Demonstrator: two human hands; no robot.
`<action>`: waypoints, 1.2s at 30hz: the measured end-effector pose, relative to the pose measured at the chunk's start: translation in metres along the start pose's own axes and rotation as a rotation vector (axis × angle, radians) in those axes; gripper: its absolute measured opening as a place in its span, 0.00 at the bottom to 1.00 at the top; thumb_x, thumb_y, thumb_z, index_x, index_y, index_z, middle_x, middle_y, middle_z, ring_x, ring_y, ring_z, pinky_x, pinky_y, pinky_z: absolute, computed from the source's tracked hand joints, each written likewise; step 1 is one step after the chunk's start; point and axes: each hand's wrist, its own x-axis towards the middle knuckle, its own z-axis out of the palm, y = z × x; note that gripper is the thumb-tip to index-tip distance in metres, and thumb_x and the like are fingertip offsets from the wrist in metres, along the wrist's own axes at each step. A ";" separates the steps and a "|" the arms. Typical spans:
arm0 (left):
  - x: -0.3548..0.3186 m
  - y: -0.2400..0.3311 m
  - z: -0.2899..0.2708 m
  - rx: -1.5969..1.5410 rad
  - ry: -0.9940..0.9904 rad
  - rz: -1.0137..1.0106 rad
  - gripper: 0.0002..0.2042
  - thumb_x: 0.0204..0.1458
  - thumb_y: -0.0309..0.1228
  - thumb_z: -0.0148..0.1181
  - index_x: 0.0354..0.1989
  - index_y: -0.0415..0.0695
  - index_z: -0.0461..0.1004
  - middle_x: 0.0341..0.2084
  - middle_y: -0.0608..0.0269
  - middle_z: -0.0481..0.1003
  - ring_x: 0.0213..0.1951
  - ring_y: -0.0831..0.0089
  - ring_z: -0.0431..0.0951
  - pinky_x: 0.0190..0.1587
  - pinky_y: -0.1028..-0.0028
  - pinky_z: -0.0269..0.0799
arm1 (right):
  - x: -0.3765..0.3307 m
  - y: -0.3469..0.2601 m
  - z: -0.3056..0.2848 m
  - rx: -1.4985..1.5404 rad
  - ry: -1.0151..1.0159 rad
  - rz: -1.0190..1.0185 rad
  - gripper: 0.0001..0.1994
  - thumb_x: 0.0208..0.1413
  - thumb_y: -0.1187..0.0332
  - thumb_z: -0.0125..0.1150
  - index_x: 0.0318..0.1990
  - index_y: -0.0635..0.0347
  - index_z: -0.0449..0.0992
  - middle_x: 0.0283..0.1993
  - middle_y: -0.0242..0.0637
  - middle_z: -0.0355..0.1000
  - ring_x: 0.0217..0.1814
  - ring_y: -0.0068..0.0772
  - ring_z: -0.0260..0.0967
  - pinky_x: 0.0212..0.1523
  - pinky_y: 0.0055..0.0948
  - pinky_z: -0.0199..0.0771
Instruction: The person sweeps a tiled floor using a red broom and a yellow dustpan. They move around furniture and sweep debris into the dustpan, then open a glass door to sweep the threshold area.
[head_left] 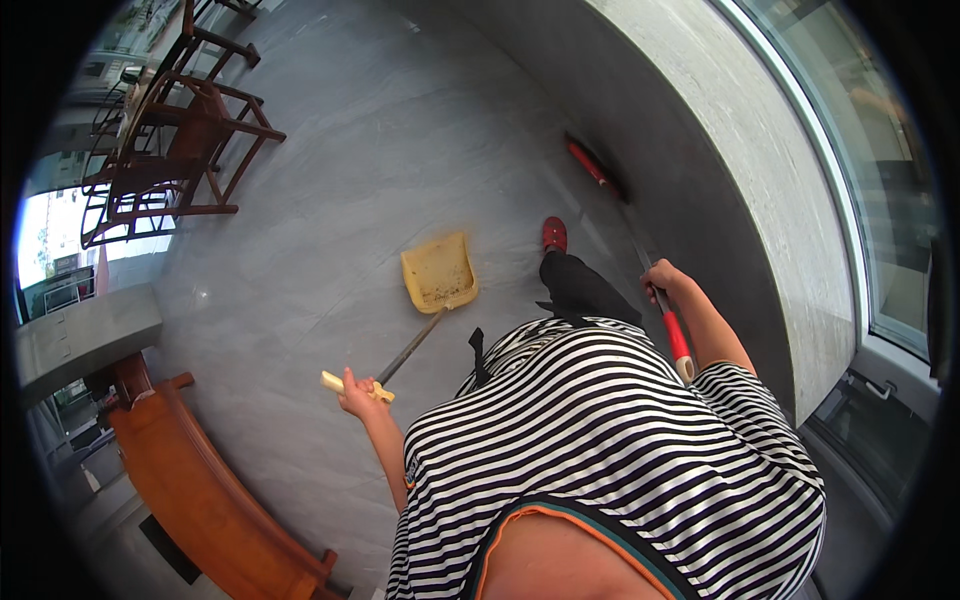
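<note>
My left hand (359, 396) is closed round the pale yellow T-shaped handle of a long-handled dustpan (432, 262). The yellow pan lies on the grey floor ahead of me, with dark specks of dirt inside it. On the right, my right hand (664, 279) grips the metal shaft of a broom (677, 345), above its red grip with a pale end. The broom's red head (588, 163) with dark bristles is down by the base of the wall, blurred at its edge. A gap of floor separates broom head and pan.
A low grey wall (690, 150) with a pale stone ledge (770, 130) runs along my right, below a window (850, 130). Dark wooden chairs (190, 150) stand at the far left. An orange-brown wooden bench (200, 480) is at the near left. My red shoe (555, 234) is beside the wall.
</note>
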 end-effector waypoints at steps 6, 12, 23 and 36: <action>-0.034 0.007 0.053 -0.075 0.302 0.013 0.14 0.45 0.31 0.58 0.21 0.46 0.56 0.09 0.72 0.52 0.12 0.78 0.54 0.24 0.73 0.65 | 0.050 -0.046 -0.065 -0.164 0.096 0.015 0.07 0.41 0.78 0.54 0.16 0.70 0.68 0.12 0.45 0.63 0.10 0.39 0.63 0.11 0.38 0.64; -0.042 0.012 0.107 -0.092 0.450 0.058 0.12 0.44 0.32 0.59 0.24 0.43 0.60 0.11 0.70 0.54 0.15 0.76 0.56 0.23 0.71 0.61 | 0.050 -0.095 -0.131 -0.190 -0.043 0.103 0.11 0.44 0.73 0.56 0.15 0.66 0.67 0.12 0.38 0.63 0.10 0.34 0.65 0.09 0.33 0.63; 0.193 0.129 0.235 -0.105 0.470 0.024 0.10 0.46 0.29 0.59 0.27 0.42 0.61 0.12 0.72 0.53 0.14 0.80 0.52 0.18 0.75 0.55 | 0.019 -0.359 0.002 -0.224 -0.045 0.055 0.12 0.46 0.74 0.56 0.14 0.67 0.68 0.10 0.39 0.62 0.08 0.33 0.61 0.09 0.34 0.63; 0.448 0.244 0.416 -0.058 0.334 -0.035 0.10 0.48 0.29 0.57 0.26 0.42 0.61 0.11 0.70 0.56 0.13 0.79 0.55 0.20 0.75 0.63 | 0.044 -0.734 0.197 0.110 -0.235 -0.172 0.11 0.50 0.70 0.58 0.22 0.62 0.63 0.16 0.34 0.60 0.12 0.25 0.57 0.11 0.30 0.61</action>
